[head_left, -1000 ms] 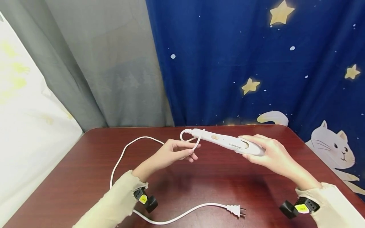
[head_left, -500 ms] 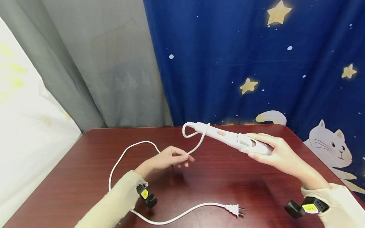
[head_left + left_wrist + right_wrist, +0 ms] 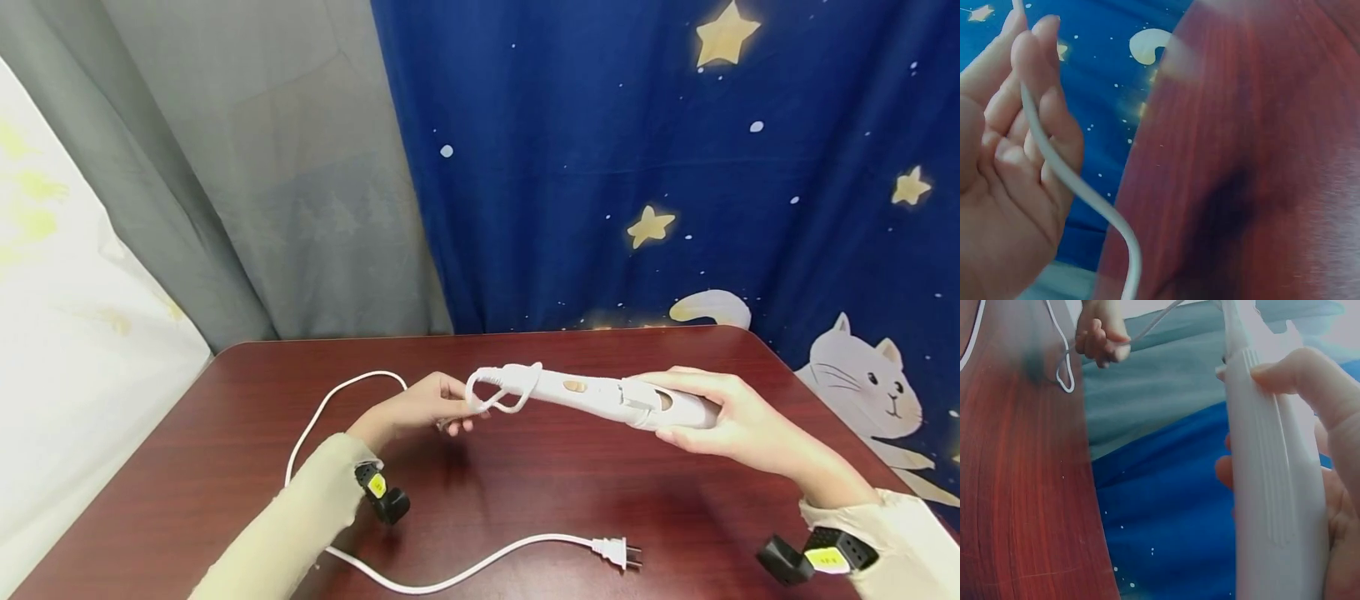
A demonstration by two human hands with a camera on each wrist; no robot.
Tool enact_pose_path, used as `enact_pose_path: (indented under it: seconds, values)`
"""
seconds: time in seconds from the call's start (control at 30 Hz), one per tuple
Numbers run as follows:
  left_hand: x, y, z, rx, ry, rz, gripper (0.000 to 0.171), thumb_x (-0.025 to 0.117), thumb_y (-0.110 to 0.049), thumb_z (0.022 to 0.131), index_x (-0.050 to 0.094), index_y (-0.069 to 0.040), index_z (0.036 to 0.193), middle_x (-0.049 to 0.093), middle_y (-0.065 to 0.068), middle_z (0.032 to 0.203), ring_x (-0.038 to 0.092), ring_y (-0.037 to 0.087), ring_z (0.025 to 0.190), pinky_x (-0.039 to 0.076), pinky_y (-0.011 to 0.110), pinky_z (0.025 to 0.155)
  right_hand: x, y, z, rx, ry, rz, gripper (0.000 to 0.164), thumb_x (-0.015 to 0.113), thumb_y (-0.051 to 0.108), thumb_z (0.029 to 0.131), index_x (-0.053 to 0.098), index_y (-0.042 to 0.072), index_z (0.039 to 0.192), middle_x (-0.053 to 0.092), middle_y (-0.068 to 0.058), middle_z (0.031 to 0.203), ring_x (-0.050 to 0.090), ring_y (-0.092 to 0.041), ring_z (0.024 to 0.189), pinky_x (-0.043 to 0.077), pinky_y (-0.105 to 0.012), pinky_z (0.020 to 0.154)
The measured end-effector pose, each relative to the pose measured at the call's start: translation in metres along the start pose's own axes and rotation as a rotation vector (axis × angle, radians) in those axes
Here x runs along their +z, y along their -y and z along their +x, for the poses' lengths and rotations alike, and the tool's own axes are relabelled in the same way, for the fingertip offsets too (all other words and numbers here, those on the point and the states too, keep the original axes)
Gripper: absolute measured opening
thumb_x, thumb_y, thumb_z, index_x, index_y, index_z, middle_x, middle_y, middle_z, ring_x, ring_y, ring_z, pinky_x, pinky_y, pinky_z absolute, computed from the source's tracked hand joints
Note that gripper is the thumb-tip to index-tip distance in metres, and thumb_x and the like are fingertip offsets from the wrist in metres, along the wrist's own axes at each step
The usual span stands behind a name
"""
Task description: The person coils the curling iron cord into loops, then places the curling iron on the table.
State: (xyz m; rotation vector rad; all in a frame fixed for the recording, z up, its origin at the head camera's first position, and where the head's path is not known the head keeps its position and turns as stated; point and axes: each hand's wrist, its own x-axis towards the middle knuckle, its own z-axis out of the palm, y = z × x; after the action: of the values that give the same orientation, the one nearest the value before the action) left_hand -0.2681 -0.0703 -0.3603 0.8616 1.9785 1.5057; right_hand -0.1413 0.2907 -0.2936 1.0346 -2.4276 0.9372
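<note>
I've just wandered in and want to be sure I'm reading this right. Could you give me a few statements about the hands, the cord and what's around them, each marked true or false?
1. The right hand grips a white handheld appliance. True.
2. The plug lies on the table. True.
3. The left hand rests flat on the table. False: it pinches the cord.
4. The plug's prongs point left in the head view. False: they point right.
5. A cat is pictured on the blue curtain. True.
</note>
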Motion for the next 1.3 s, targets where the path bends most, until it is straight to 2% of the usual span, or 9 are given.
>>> enact_pose_path:
  seconds: [0.1,0.2,0.33,0.47,0.6,0.83,1.07,1.17,1.3]
  values:
    - [-0.002,-0.005,0.005,-0.006,-0.077,0.141,0.021,0.063,-0.014,0.086,0.066,0.006,0.090,0.055,0.001,0.054,0.045,0.008,0.043,0.031,0.020,0.038,0.003,0.002,0.000,-0.032,0.036,-0.016,0.056,0.079,0.004,0.066,0.060,0.017,0.118,0.060,0.009,0.101,0.052,-0.004,0.084,0.041,-0.018,0.064]
    - [-0.003,-0.009,0.010,0.021,-0.114,0.250,0.018,0.065,-0.017,0.085,0.069,0.000,0.085,0.052,-0.001,0.050,0.040,0.009,0.040,0.028,0.020,0.036,0.007,0.002,-0.001,-0.074,0.056,-0.058,0.055,0.080,0.006,0.065,0.062,0.018,0.115,0.061,0.009,0.103,0.053,-0.003,0.084,0.042,-0.016,0.066]
    - [-0.003,-0.014,0.014,0.052,-0.128,0.316,0.020,0.069,-0.021,0.083,0.071,-0.001,0.082,0.058,0.005,0.055,0.041,0.008,0.041,0.032,0.020,0.038,0.010,0.003,-0.003,-0.099,0.074,-0.066,0.053,0.080,0.010,0.064,0.063,0.019,0.113,0.063,0.009,0.100,0.053,-0.004,0.080,0.040,-0.016,0.061]
    - [-0.003,-0.017,0.016,0.058,-0.157,0.370,0.022,0.071,-0.022,0.081,0.071,-0.001,0.081,0.061,0.016,0.064,0.041,0.007,0.041,0.035,0.020,0.040,0.011,0.006,-0.003,-0.068,0.115,-0.080,0.049,0.080,0.019,0.067,0.064,0.026,0.112,0.062,0.013,0.098,0.053,-0.002,0.078,0.040,-0.015,0.061]
    - [-0.002,-0.020,0.017,0.059,-0.167,0.390,0.018,0.072,-0.023,0.080,0.072,-0.005,0.078,0.061,0.021,0.066,0.041,0.008,0.041,0.035,0.021,0.040,0.012,0.011,-0.002,-0.039,0.150,-0.124,0.046,0.080,0.031,0.069,0.063,0.030,0.112,0.061,0.018,0.096,0.052,0.001,0.077,0.040,-0.017,0.061]
    - [-0.001,-0.028,0.017,0.091,-0.180,0.410,0.014,0.074,-0.021,0.078,0.072,-0.007,0.075,0.062,0.013,0.062,0.043,0.008,0.041,0.037,0.021,0.039,0.017,0.018,-0.003,-0.012,0.197,-0.216,0.044,0.076,0.045,0.070,0.064,0.033,0.111,0.058,0.021,0.090,0.049,0.003,0.072,0.037,-0.018,0.054]
    - [0.004,-0.048,0.012,0.118,-0.193,0.412,0.013,0.074,-0.019,0.078,0.071,-0.007,0.075,0.060,0.009,0.060,0.042,0.008,0.041,0.036,0.022,0.039,0.025,0.019,-0.001,-0.026,0.246,-0.286,0.043,0.073,0.049,0.070,0.064,0.035,0.110,0.054,0.025,0.086,0.047,0.005,0.068,0.035,-0.018,0.052]
    - [0.006,-0.057,0.008,0.129,-0.204,0.415,0.012,0.074,-0.019,0.077,0.070,-0.008,0.075,0.058,0.002,0.057,0.042,0.009,0.042,0.036,0.023,0.039,0.029,0.018,0.000,-0.006,0.263,-0.324,0.043,0.073,0.050,0.069,0.064,0.036,0.109,0.052,0.026,0.084,0.046,0.005,0.067,0.035,-0.018,0.052]
    - [0.011,-0.067,0.002,0.165,-0.208,0.420,0.012,0.075,-0.020,0.077,0.071,-0.009,0.075,0.057,0.001,0.057,0.043,0.010,0.044,0.036,0.024,0.039,0.034,0.016,0.002,0.038,0.284,-0.366,0.041,0.075,0.048,0.068,0.064,0.038,0.107,0.052,0.026,0.083,0.045,0.004,0.066,0.034,-0.019,0.051]
